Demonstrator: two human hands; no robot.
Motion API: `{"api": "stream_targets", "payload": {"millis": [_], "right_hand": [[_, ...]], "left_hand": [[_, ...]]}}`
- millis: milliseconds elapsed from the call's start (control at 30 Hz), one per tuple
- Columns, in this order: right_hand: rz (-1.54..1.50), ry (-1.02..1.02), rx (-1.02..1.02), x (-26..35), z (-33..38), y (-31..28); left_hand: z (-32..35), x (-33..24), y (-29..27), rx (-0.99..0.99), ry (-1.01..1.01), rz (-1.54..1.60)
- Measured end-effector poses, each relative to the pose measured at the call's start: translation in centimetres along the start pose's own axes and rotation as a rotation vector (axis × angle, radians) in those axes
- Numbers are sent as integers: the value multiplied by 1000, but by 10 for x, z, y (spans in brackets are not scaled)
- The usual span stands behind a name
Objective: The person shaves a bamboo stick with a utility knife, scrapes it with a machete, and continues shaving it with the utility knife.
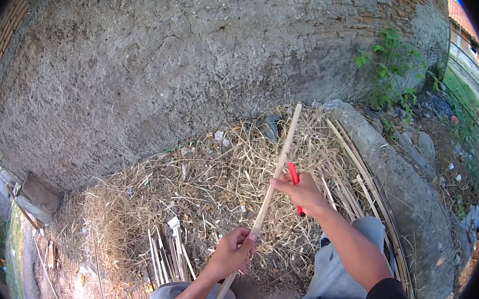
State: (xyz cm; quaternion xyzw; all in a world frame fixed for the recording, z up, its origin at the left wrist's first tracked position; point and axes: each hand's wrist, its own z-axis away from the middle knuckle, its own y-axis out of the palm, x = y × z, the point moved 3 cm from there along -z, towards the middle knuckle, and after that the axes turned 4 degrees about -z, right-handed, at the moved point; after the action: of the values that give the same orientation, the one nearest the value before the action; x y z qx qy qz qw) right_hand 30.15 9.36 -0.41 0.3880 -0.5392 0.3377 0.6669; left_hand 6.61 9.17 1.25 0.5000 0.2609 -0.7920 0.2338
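A long, pale bamboo strip [288, 140] runs slantwise from between my knees up toward the wall. My left hand [234, 253] is closed round its lower part, fingers pinching it. Higher up, my right hand [302, 194] grips a slim red-handled knife [293, 172], whose narrow tip points up beside the strip. The right thumb presses on the strip's edge. Most of the knife's handle is hidden in the palm, and its blade is too small to make out well.
Dry shavings [120, 217] cover the ground before me. Short split sticks [169, 255] stand near my left knee; longer strips [361, 167] lie at the right along a concrete kerb [397, 192]. A rough wall [198, 67] rises behind, with a green plant [389, 65] at its right.
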Motion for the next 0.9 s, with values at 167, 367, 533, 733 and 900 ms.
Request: {"api": "stream_targets", "payload": {"millis": [167, 367, 533, 733, 900], "right_hand": [[23, 57, 86, -7, 11, 18], [114, 10, 140, -18, 7, 25], [58, 48, 152, -15, 11, 29], [17, 70, 103, -14, 12, 27], [9, 120, 65, -14, 14, 14]], "left_hand": [[-4, 9, 2, 10, 5, 23], [-2, 21, 10, -41, -17, 112], [5, 24, 5, -135, 48, -210], [93, -8, -29, -827, 596, -1089], [211, 67, -35, -791, 542, -1397]]}}
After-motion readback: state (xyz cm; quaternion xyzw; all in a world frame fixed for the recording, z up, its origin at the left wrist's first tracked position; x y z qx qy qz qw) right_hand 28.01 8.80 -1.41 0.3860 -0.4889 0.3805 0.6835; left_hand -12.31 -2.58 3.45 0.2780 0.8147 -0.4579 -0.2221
